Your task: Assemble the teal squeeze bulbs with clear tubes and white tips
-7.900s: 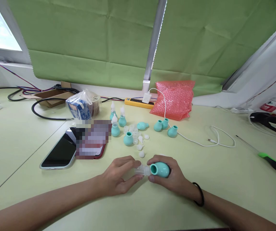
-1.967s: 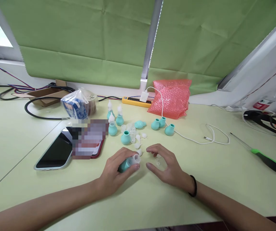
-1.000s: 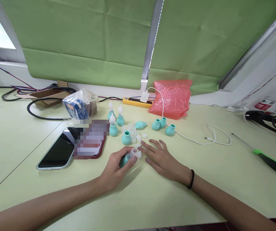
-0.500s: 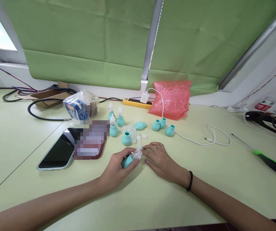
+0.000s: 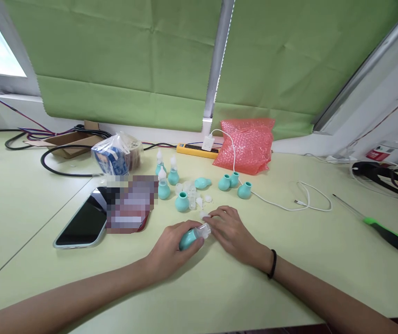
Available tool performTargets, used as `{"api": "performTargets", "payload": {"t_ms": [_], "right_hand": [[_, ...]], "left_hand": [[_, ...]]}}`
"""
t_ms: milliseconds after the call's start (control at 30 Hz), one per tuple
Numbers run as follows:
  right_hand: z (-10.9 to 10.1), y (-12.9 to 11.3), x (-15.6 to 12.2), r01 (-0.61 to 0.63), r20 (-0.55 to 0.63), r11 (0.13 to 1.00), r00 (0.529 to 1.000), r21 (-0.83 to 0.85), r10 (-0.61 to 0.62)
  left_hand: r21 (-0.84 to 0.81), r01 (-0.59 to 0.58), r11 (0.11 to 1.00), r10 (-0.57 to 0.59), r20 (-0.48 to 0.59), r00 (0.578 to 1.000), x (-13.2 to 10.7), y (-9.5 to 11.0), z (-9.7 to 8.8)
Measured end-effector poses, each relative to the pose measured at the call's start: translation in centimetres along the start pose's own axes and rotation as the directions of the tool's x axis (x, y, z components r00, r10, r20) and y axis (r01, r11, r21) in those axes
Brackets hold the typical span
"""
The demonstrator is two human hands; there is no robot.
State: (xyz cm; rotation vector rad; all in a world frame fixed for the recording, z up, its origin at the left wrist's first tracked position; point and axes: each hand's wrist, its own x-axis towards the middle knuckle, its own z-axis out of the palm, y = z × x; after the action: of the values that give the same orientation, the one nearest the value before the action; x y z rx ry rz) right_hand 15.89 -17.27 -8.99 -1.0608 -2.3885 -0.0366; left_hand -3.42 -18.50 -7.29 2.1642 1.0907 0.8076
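Note:
My left hand [image 5: 174, 246] is wrapped round a teal nasal aspirator bulb [image 5: 187, 240] with a clear tube [image 5: 203, 230] in its mouth. The tube points toward my right hand [image 5: 231, 232], whose fingers are curled together at a small white nozzle tip [image 5: 204, 215]. The thumb's grip there is partly hidden. Just beyond, a teal bulb [image 5: 182, 202] stands open-mouthed beside clear tubes [image 5: 192, 199] and loose white tips [image 5: 208, 199]. Farther left, assembled aspirators [image 5: 164, 188] stand upright. Another teal bulb [image 5: 203, 183] lies on its side.
Several open teal bulbs [image 5: 244, 190] sit right of centre, near a white cable [image 5: 275, 204]. Two phones [image 5: 80, 222] lie at left. A pink bubble-wrap pouch [image 5: 245, 146] and yellow power strip [image 5: 188, 149] are at the back; a screwdriver [image 5: 389, 236] lies at right.
The white tip has come apart from the clear tube and now sits at my right fingers. My left hand has shifted slightly right and toward me with the bulb.

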Motion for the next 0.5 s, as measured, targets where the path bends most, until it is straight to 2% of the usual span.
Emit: {"api": "performTargets", "payload": {"t_ms": [100, 167, 333, 500], "right_hand": [[0.1, 0.4, -0.1, 0.026, -0.236, 0.992, 0.972, 0.126, 0.005], [-0.3, 0.1, -0.1, 0.034, -0.316, 0.968, 0.948, 0.250, 0.048], [-1.4, -1.3, -0.4, 0.027, -0.313, 0.829, 0.932, 0.558, 0.180], [-1.4, -1.5, -0.5, -0.016, -0.255, 0.738, 0.933, 0.675, 0.253]], "left_hand": [[0.008, 0.016, 1.000, -0.016, 0.013, 1.000, 0.0, 0.0, -0.1], [0.013, 0.022, 1.000, -0.022, 0.010, 1.000, 0.0, -0.1, -0.1], [0.008, 0.013, 1.000, -0.014, 0.032, 0.999, -0.1, -0.2, 0.0], [-0.011, 0.007, 1.000, -0.006, 0.054, 0.999, 0.0, -0.2, -0.1]]}}
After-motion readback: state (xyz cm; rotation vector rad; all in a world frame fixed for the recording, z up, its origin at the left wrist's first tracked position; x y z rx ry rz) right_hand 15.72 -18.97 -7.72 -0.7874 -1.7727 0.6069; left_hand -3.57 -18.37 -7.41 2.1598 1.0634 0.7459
